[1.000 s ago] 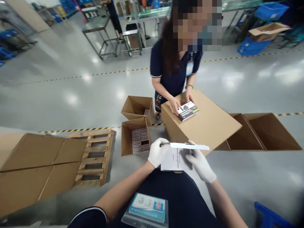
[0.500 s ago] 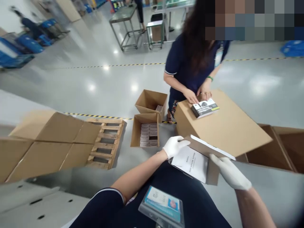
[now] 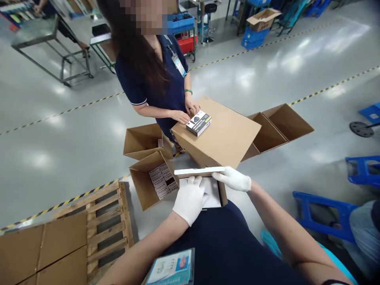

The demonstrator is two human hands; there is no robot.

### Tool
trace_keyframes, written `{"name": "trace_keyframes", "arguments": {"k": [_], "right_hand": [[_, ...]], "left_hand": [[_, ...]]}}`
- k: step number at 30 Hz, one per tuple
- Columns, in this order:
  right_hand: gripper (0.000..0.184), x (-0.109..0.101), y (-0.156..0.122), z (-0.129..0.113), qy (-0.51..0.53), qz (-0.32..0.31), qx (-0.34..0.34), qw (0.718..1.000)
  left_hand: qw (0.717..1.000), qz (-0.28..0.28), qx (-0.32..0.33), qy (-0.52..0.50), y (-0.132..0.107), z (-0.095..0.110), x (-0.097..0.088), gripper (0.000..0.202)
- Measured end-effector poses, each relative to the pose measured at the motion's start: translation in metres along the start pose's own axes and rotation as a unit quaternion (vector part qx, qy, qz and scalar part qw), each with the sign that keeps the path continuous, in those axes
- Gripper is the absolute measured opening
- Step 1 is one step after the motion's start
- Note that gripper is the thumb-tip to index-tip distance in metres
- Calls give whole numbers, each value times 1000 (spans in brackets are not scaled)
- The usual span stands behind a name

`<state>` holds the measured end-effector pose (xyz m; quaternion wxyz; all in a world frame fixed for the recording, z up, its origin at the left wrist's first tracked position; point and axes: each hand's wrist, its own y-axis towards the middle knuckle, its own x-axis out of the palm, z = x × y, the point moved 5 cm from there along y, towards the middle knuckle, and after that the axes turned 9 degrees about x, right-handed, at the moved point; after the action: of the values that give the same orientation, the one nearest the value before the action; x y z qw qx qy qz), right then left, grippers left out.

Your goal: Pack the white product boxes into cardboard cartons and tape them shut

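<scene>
Close to my body is a small box (image 3: 223,194) with its lid (image 3: 198,171) raised. White printed paper (image 3: 214,194) shows inside. My left hand (image 3: 190,201), in a white glove, lies over the paper with its fingers apart, reaching under the lid. My gloved right hand (image 3: 236,180) grips the right end of the lid, thumb and fingers closed around its edge. Across from me, a co-worker's two hands (image 3: 185,114) touch a black-and-white printed box (image 3: 199,123) on a large upturned carton (image 3: 225,130).
Left of the large carton stand two open cartons; the nearer one (image 3: 142,178) holds rows of small boxes. A wooden pallet (image 3: 121,221) bears brown cartons (image 3: 59,245) at lower left. More open cartons (image 3: 276,126) and blue stools (image 3: 323,213) are on the right.
My view has swung to the right. My left hand has moved from the box's left edge onto the paper inside. The right hand has shifted up to the lid's right end.
</scene>
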<state>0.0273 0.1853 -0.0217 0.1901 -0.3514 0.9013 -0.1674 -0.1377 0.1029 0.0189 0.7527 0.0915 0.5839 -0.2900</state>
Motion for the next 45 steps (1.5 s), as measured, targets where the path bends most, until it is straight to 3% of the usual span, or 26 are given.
{"name": "trace_keyframes", "arguments": {"k": [5,12,16,23,26,29,32,38,42,45], "right_hand": [[51,3,-5,6,-15,6,11,1000],[51,1,-3,19,-9,8,47,999],[50,1,1,21,-2,4,53,999],[53,-3,-1,24,5,13,65,998],[54,-4,1,27,-1,20,61,998],[56,-5,3,27,0,27,49,998],[58,-4,2,24,5,20,42,999],[52,-3,-4,22,13,14,33,999],[46,-2,-7,24,40,21,26,999],[47,0,-8,28,41,19,31,998]], "left_hand": [[996,-83,-13,13,16,2,10,75],[991,-130,28,14,29,5,4,92],[987,-145,54,39,31,11,2,80],[982,-42,157,100,6,13,6,25],[979,51,168,101,-4,8,3,33],[973,176,124,89,-16,-2,-8,56],[966,223,101,78,-27,-5,-16,60],[974,91,199,56,-32,16,-11,41],[973,4,220,75,-34,22,-9,23],[968,-25,231,92,-34,24,-11,24]]}}
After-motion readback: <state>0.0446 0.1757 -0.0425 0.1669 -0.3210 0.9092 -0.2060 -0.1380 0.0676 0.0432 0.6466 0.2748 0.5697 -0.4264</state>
